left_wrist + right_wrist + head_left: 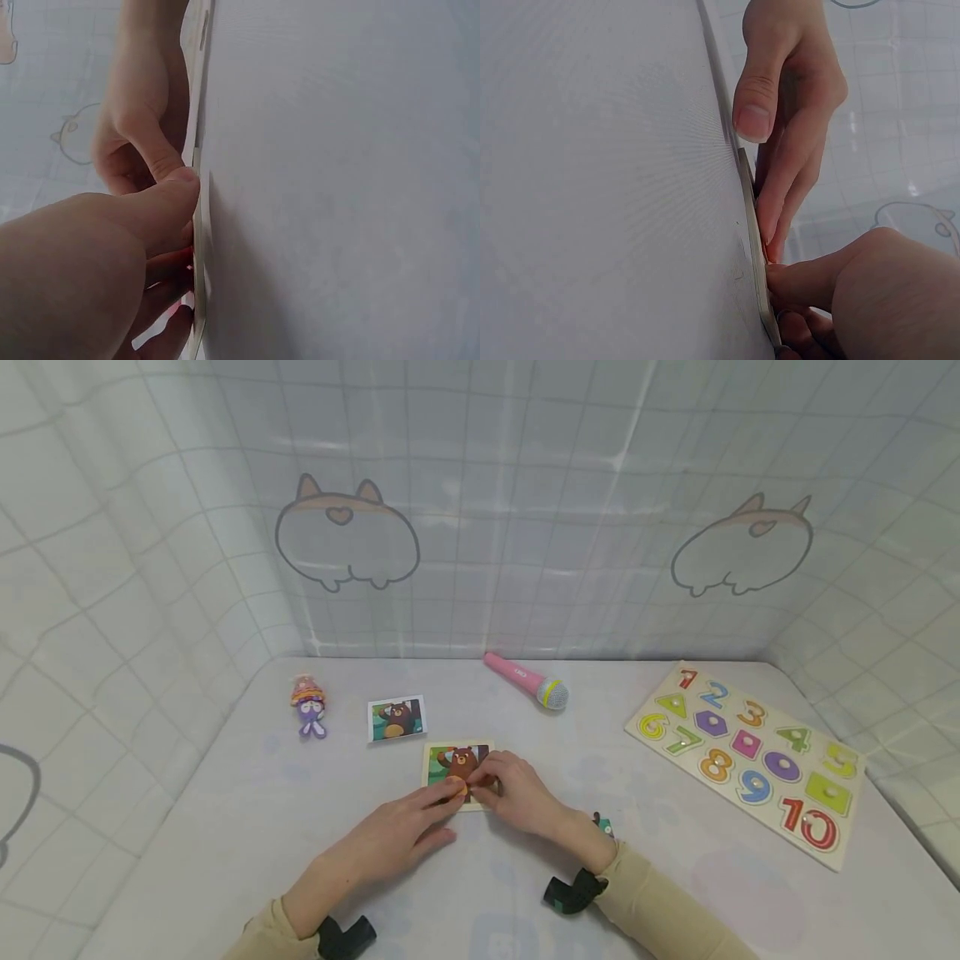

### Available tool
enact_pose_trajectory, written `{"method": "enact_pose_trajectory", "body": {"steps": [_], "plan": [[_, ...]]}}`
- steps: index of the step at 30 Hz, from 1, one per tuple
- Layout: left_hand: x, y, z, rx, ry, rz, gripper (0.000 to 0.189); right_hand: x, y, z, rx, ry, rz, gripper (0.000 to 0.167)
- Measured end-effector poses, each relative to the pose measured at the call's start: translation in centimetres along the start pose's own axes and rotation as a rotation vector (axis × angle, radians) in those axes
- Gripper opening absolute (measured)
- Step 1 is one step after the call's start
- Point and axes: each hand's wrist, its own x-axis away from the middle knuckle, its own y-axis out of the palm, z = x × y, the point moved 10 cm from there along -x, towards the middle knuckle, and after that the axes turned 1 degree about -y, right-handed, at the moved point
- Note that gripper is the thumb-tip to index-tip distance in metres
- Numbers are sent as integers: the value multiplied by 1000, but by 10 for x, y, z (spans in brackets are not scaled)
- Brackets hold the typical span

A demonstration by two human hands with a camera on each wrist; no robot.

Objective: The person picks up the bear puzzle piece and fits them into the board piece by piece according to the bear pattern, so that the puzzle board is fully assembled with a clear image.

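Observation:
A cream-framed bear puzzle (pixel 442 758) lies flat before me, its brown bear on a green ground partly covered by fingers. My left hand (pixel 397 831) reaches in from the left, its extended fingers resting on the bear's orange belly. From the right, my right hand (pixel 521 797) has thumb and fingers curled together, pinching at the puzzle's right part; what lies between the fingertips is hidden. Both wrist views show the puzzle's thin edge (pixel 199 285) side-on, with the two hands close together over it. Just behind stands or lies a small white-edged bear picture (pixel 396 719).
A pink toy microphone (pixel 525 679) lies at the back. To the right is a wooden number board (pixel 738 785) with knobbed shapes. A purple doll-like toy (pixel 309 708) lies at the far left. Behind my right wrist a small green-and-black thing (pixel 604 824) partly shows.

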Motion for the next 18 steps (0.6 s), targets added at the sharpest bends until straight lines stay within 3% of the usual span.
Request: {"method": "enact_pose_trajectory", "body": {"steps": [18], "plan": [[2, 3, -1, 48, -13, -61, 56, 1, -5, -3, 1, 48, -33, 12]]}}
